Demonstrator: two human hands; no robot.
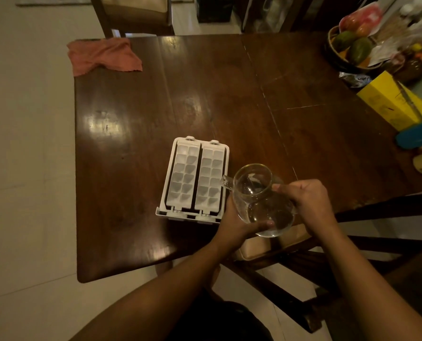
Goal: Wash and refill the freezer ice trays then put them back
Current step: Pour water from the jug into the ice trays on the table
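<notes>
**Refilling step: jug tilted toward the twin ice trays**

Two white ice trays [195, 178] are shown side by side in a white carrier frame [162, 212], set on the dark wooden surface [229, 94] toward its 6 o'clock edge. A clear glass jug [261, 200] holding water is held at 4 o'clock of the trays, tilted so that its spout [226, 181] reaches over the near end of the right tray [210, 178]. The left hand [234, 222] is curled under the jug's belly and grips it. The right hand [306, 200] is closed on the jug at the handle side, the handle itself being hidden by the fingers. It cannot be told which cells already hold water.

For a clean fill, a thin, slow stream is advised, with the spout kept low over one cell at a time. The belly should be steadied from below while the tilt is set from the handle. Each cell is best stopped short of its rim, since a brimming tray is likely to spill when it is carried to the freezer. The left tray [183, 175] calls for a longer reach across the frame.

A red cloth [101, 55] lies at 11 o'clock of the surface, to hand for drips. Print is seen on a yellow box [389, 102] at 3 o'clock, but it is too small to be read; no brand can be made out.
</notes>
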